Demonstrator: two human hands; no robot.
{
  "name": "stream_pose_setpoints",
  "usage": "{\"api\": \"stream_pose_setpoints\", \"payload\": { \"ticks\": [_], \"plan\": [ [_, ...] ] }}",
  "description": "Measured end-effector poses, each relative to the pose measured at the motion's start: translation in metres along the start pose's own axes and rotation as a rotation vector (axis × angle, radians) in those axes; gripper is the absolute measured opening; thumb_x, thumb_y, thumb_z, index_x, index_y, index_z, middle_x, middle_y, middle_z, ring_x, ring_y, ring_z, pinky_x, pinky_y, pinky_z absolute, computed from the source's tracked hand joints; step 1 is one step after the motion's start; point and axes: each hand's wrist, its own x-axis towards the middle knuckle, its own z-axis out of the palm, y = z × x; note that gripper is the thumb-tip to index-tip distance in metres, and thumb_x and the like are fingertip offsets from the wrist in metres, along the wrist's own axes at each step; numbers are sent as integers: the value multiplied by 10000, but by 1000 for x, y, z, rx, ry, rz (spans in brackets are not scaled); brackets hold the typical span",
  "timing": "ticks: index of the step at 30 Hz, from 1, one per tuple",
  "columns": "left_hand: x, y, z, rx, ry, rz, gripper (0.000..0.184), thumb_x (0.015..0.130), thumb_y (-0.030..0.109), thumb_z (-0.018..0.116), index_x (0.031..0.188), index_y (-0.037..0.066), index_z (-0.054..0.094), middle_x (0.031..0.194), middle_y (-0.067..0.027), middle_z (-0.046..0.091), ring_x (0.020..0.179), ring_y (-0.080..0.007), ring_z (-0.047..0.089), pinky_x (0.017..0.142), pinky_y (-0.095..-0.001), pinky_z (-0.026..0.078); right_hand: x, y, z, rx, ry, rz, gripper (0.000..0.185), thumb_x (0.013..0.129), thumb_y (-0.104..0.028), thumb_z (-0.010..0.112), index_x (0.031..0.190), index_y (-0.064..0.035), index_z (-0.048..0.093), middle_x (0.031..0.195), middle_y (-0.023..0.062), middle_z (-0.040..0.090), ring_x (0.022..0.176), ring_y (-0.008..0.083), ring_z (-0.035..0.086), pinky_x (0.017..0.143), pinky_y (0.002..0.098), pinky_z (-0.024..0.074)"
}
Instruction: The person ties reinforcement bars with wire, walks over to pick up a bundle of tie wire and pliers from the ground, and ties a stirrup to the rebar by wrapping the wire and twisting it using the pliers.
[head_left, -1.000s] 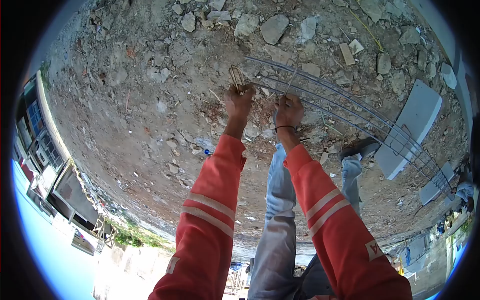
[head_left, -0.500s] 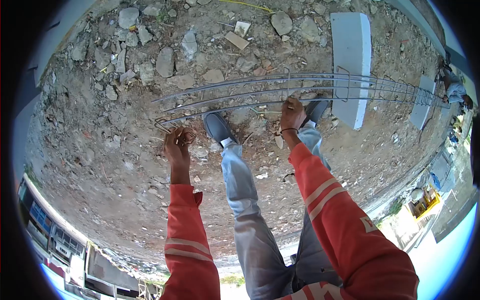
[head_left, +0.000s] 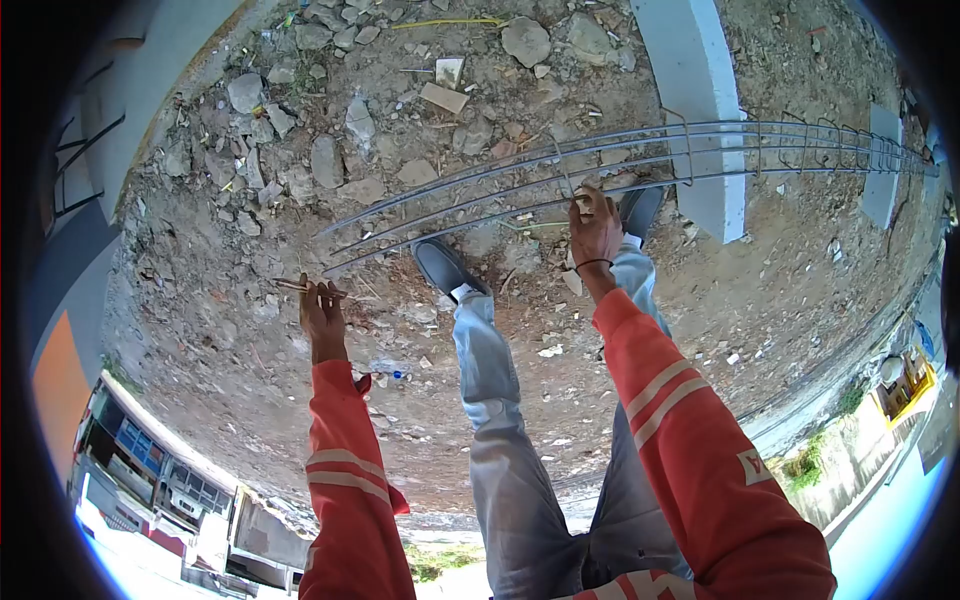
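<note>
One left hand [head_left: 322,312]: pinched bent wire [head_left: 290,285], left of near bar [head_left: 740,174].
Right hand [head_left: 597,235]: closed round near bar; a loosened grip could have dropped it.

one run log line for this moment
left hand: holds thin metal piece, clear of bars | right hand: at metal bars | bars: across grey slab
</note>
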Motion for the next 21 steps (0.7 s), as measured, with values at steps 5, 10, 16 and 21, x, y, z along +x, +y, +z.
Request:
{"api": "stream_pose_setpoints", "payload": {
  "ticks": [5,10,16,21],
  "plan": [
    [-69,-14,39,21,-303,-27,385,937,67,595,1315,54,522,968,1,556,889,-135,566,947,-382,499,-21,-13,-23,134,-84,140,203,814,-170,683,985,-83,619,867,91,634,716,260,635,670,413,511],
    [-152,-55,84,-122,-417,-268,277,934,81,597,1208,56,564,855,6,600,864,-122,599,983,-402,480,-49,-43,-40,333,-220,62,190,795,-123,698,958,-68,618,863,102,628,739,286,629,673,432,507],
    [-217,-103,107,-175,-379,-459,247,941,110,605,1182,53,609,861,13,604,874,-130,604,918,-412,523,8,-25,-7,62,83,44,149,801,-169,689,908,-79,637,875,116,634,791,350,632,707,460,497],
    [-234,-114,130,-34,-363,-535,252,931,154,636,1146,23,642,826,20,606,840,-142,616,838,-425,557,32,-10,9,39,-199,92,134,770,-158,673,885,-104,634,880,123,638,824,377,628,677,481,489]
  ]
}}
